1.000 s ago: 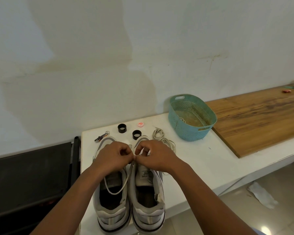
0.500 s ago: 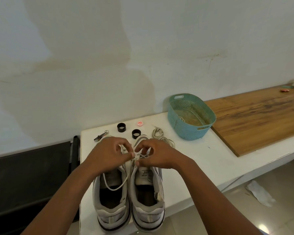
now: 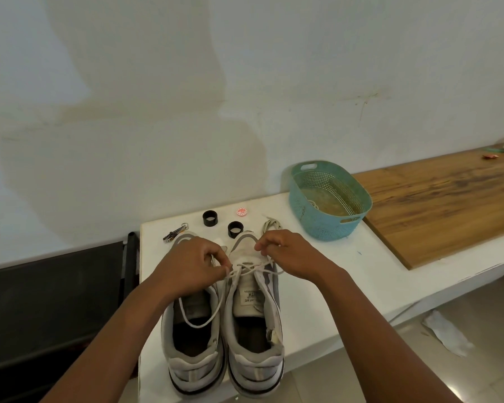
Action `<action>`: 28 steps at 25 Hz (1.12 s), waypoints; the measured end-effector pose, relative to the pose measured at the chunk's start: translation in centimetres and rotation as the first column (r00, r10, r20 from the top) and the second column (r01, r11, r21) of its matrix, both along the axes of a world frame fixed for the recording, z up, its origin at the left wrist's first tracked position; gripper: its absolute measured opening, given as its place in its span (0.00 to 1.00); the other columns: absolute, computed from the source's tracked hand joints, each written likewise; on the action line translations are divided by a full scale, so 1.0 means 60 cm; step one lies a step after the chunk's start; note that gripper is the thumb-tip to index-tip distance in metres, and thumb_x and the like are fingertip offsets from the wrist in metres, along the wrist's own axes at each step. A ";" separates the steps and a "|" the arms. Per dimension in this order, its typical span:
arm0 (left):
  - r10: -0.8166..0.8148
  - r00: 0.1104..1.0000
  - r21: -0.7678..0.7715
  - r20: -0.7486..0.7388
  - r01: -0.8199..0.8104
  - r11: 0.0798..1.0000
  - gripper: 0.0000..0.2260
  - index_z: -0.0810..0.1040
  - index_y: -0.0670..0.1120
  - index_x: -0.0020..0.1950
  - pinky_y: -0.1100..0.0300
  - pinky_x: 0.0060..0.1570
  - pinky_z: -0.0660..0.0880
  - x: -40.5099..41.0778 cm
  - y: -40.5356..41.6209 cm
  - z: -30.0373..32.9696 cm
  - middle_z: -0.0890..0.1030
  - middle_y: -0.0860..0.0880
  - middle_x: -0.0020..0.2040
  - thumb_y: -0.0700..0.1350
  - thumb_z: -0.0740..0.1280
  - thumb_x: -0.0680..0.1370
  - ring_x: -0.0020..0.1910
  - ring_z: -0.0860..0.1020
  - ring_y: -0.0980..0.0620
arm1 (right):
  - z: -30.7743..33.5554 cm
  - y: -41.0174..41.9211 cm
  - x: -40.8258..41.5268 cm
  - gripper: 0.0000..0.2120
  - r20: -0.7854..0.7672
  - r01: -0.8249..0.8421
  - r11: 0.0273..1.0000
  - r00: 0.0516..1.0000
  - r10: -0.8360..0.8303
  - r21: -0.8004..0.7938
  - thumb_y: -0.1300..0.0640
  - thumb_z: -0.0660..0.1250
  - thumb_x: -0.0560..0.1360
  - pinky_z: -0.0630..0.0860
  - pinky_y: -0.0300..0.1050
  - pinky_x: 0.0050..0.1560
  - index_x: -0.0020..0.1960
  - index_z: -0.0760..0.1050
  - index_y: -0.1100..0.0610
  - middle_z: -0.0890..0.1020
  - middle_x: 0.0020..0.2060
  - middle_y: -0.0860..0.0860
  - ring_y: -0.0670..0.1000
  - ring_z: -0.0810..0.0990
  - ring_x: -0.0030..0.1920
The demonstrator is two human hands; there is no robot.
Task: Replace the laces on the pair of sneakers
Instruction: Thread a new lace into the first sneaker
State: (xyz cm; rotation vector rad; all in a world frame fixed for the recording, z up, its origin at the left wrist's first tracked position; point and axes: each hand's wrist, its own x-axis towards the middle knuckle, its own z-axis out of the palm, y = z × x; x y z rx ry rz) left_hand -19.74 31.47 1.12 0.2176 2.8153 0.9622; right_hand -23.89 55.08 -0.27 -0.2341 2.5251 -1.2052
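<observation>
Item: pair of grey-and-white sneakers, side by side at the near end of the white counter (image 3: 317, 274), heels toward the person, toes at 12 o'clock.

- Right sneaker (image 3: 255, 324): a white lace (image 3: 252, 269) crosses the upper eyelets just above the tongue label. One long loop of it hangs over the opening of the left sneaker (image 3: 194, 330).
- Left hand (image 3: 191, 264): fingers curled, pinching the lace at the crossing's 9 o'clock side.
- Right hand (image 3: 288, 253): fingers curled, pinching a strand at the crossing's 1 o'clock side, over the toe.
- Spare lace (image 3: 271, 223): bundled at 12 o'clock from the right hand, near the teal basket (image 3: 329, 202).
- Also on counter: two black rings (image 3: 210, 218), a red-and-white cap (image 3: 241, 211), a small metal tool (image 3: 175, 233).

Step in hand, as judged: working the lace through the upper eyelets of the right sneaker.

Handling notes: draw both ends evenly so the crossing lies flat; keep the lace untwisted; gather the hanging loop before it snags on the left sneaker; steady the shoe against the pull.
</observation>
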 end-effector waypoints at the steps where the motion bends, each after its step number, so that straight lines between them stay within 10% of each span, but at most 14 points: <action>1: -0.040 0.999 -0.044 -0.008 0.040 0.998 0.01 0.86 0.59 0.43 0.62 0.31 0.65 0.002 0.004 0.000 0.71 0.57 0.23 0.52 0.75 0.73 0.25 0.70 0.57 | 0.000 -0.001 0.000 0.15 0.008 0.013 1.000 1.000 -0.013 -0.006 0.62 0.60 0.80 0.79 0.38 0.45 0.54 0.83 0.50 0.84 0.53 0.50 0.48 0.83 0.50; 8: 0.005 1.000 -0.159 -0.027 -0.009 0.987 0.04 0.84 0.56 0.40 0.61 0.32 0.67 0.005 0.017 -0.009 0.76 0.54 0.27 0.53 0.73 0.75 0.27 0.73 0.58 | -0.005 0.001 -0.002 0.16 0.037 0.037 0.999 0.999 -0.036 -0.021 0.61 0.57 0.80 0.79 0.43 0.48 0.53 0.83 0.50 0.84 0.52 0.51 0.50 0.83 0.51; 13: 0.137 0.986 0.401 0.092 -0.162 0.902 0.06 0.85 0.41 0.40 0.65 0.34 0.71 0.000 0.004 0.025 0.79 0.52 0.25 0.41 0.73 0.75 0.25 0.74 0.60 | -0.014 0.003 -0.009 0.18 0.036 0.038 0.999 0.999 -0.038 -0.007 0.65 0.58 0.78 0.82 0.54 0.56 0.50 0.83 0.48 0.85 0.49 0.49 0.51 0.83 0.51; 17: 0.058 0.980 0.680 0.190 -0.174 0.712 0.10 0.82 0.45 0.36 0.65 0.29 0.57 0.006 -0.009 0.048 0.64 0.51 0.24 0.50 0.72 0.61 0.24 0.59 0.56 | -0.014 0.003 -0.010 0.17 0.044 0.028 1.000 0.999 -0.028 -0.010 0.65 0.60 0.78 0.81 0.56 0.59 0.49 0.83 0.48 0.84 0.51 0.50 0.52 0.82 0.53; 22: -0.083 0.981 0.826 0.175 -0.100 0.555 0.14 0.76 0.38 0.37 0.67 0.26 0.57 0.009 -0.014 0.051 0.63 0.51 0.24 0.47 0.70 0.59 0.23 0.59 0.58 | -0.014 0.005 -0.009 0.17 0.046 0.025 0.999 0.999 -0.024 -0.031 0.65 0.59 0.76 0.81 0.58 0.59 0.49 0.83 0.49 0.84 0.49 0.50 0.53 0.82 0.53; 28: -0.232 0.963 0.779 0.138 0.039 0.626 0.11 0.78 0.40 0.33 0.65 0.28 0.58 0.011 -0.016 0.050 0.65 0.47 0.27 0.48 0.70 0.62 0.25 0.59 0.55 | -0.003 -0.002 -0.002 0.13 -0.034 -0.001 1.000 0.999 0.002 0.024 0.62 0.63 0.78 0.81 0.53 0.57 0.53 0.83 0.49 0.83 0.52 0.50 0.50 0.82 0.51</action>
